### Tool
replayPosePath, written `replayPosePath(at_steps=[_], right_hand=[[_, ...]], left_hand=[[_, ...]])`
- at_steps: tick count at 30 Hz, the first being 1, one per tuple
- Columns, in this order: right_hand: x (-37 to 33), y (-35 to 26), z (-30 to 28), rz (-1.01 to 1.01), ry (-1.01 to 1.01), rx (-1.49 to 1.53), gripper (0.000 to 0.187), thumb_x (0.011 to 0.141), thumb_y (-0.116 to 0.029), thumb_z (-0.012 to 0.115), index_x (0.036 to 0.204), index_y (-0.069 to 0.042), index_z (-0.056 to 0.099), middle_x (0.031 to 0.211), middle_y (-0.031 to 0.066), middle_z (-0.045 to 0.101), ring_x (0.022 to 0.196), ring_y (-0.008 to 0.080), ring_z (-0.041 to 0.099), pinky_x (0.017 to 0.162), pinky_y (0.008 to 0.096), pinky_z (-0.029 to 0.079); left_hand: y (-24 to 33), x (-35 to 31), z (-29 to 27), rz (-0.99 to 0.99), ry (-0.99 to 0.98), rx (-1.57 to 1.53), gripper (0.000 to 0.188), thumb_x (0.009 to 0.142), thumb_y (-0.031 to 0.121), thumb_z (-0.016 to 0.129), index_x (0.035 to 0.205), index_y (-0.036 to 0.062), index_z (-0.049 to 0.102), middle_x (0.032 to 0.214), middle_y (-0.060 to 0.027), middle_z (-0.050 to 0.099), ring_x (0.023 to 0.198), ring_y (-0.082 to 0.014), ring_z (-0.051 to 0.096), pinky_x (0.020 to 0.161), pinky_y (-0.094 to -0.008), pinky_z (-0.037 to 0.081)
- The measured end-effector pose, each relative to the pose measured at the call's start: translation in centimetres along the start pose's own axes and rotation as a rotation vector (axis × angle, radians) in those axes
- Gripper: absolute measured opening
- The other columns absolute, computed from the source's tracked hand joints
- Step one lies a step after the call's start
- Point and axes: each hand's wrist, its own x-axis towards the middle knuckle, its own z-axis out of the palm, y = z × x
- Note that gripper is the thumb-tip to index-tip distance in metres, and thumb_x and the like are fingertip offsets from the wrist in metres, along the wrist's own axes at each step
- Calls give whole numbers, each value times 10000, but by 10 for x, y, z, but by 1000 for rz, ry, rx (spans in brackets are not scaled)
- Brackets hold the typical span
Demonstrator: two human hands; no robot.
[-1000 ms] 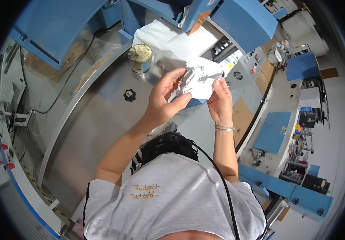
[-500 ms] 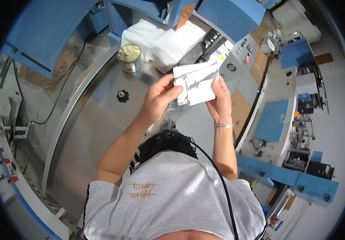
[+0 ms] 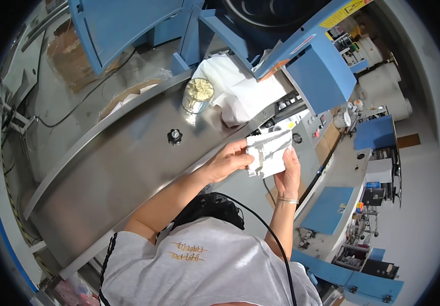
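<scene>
In front of my body I hold up a small white cloth piece [image 3: 273, 158] with zigzag-cut edges and grey patches on its face. It looks folded or layered; I cannot tell which. My left hand [image 3: 229, 162] pinches its left edge, thumb on top. On the right edge, my right hand [image 3: 288, 171] grips it with the thumb at the front and the other fingers mostly hidden behind.
To the left stretches a metal machine surface [image 3: 113, 173] with a black knob [image 3: 175, 136]. A tin [image 3: 197, 96] with yellowish covering stands beside white sheeting [image 3: 248, 89]. A control panel with a blue housing [image 3: 322, 76] is beyond, and a bench with a blue panel [image 3: 327, 209] lies right.
My view has turned and shifted, so the machine, tin and knob appear lower and farther right. Both hands keep hold of the white cloth piece, which looks slightly tilted differently.
</scene>
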Motion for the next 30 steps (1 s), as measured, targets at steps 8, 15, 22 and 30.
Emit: replayPosePath(at_steps=[8,15,22,30], right_hand=[[18,-3,37,-230,85,-421,684,803,-155,699,1356,-4,327,1317,115,422,1133,181,456,943,290,386],[-5,2,43,-910,-93,-1448,619,658,-129,754,1216,-80,491,1363,175,370,1227,351,376,1008,433,322],[-11,-7,33,-900,-71,-1434,306,675,13,655,951,-112,687,1159,71,580,1102,294,493,906,385,430],[-12,-15,10,-613,336,-651,136,888,-92,601,997,-12,617,884,32,638,785,89,578,702,222,465]], left_hand=[[16,-4,-9,272,165,-244,366,906,10,445,1271,-18,433,1165,-101,563,1041,-188,573,879,-345,482],[15,0,-7,335,166,-278,383,914,-2,414,1295,-27,406,1204,-110,538,1091,-195,542,931,-369,438],[6,5,-3,277,192,-226,430,847,-46,401,1276,-42,416,1211,-140,529,1106,-217,535,933,-377,435],[-4,17,-9,177,206,-169,485,825,-44,391,1309,-25,382,1256,-151,511,1140,-249,522,906,-395,446]])
